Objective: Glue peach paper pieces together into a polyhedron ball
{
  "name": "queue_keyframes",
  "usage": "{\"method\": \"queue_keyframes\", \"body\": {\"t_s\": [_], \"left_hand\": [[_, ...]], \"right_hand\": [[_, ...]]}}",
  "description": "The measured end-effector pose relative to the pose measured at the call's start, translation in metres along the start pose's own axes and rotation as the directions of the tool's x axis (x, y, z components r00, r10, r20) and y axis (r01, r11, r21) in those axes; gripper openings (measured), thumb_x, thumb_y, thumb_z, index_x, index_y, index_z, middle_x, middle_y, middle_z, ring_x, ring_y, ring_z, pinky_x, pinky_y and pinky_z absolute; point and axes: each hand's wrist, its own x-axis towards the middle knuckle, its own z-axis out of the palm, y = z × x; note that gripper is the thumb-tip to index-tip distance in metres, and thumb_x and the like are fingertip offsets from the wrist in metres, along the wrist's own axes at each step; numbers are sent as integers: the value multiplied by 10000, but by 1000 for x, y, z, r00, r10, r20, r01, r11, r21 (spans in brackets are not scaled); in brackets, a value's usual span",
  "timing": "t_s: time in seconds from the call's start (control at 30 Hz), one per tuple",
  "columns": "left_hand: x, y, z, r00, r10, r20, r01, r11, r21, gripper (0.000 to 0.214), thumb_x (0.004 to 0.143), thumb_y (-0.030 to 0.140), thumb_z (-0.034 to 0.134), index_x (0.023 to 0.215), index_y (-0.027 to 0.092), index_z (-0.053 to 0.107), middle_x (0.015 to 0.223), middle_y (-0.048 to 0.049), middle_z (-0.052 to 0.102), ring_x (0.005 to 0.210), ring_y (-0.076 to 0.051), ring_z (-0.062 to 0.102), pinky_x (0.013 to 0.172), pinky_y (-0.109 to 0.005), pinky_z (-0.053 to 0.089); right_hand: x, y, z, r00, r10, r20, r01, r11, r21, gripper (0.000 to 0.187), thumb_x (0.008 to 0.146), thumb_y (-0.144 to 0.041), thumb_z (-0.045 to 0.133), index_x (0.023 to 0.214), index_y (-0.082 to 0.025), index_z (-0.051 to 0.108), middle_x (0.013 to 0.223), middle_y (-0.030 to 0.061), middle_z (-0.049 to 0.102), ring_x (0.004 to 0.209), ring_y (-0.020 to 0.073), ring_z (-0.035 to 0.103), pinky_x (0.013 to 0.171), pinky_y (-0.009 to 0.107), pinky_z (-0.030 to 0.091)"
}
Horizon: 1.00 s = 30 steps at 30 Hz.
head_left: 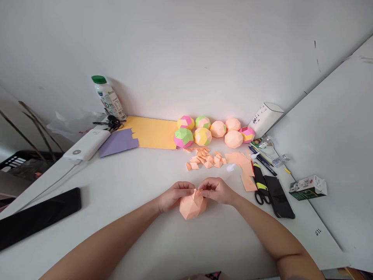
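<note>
Between my two hands sits a peach folded-paper ball, its faceted shell partly made up, with upright flaps at its top. My left hand pinches the flaps at the upper left of the ball. From the other side, my right hand pinches its upper right edge with thumb and forefinger. Just beyond the hands lies a heap of small folded peach paper pieces. Several finished paper balls in peach, yellow, green and pink stand against the wall.
Yellow card and purple card lie back left, near a bottle and power bank. At right are peach paper scraps, scissors, a phone, pens and a small carton.
</note>
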Motion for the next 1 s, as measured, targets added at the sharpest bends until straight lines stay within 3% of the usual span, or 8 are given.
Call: {"method": "queue_keyframes", "body": {"t_s": [0.77, 1.0], "left_hand": [[0, -4, -2, 998, -16, 57, 7, 988, 155, 225, 705, 346, 676, 707, 124, 639, 611, 3, 516, 557, -102, 429, 551, -239, 294], [1, -5, 3, 1000, 6, -22, -3, 995, 103, 329, 778, 431, 580, 660, 128, 632, 581, -6, 526, 529, -110, 420, 524, -244, 303]], "right_hand": [[1, 5, 8, 997, 75, -14, -69, 966, 248, 174, 671, -278, 734, 778, -168, 652, 713, -9, 604, 663, 106, 553, 607, 239, 437], [6, 17, 10, 985, 171, 24, -162, 867, 472, 169, 617, -208, 765, 738, -160, 658, 653, -31, 595, 576, 77, 506, 541, 215, 368]]}}
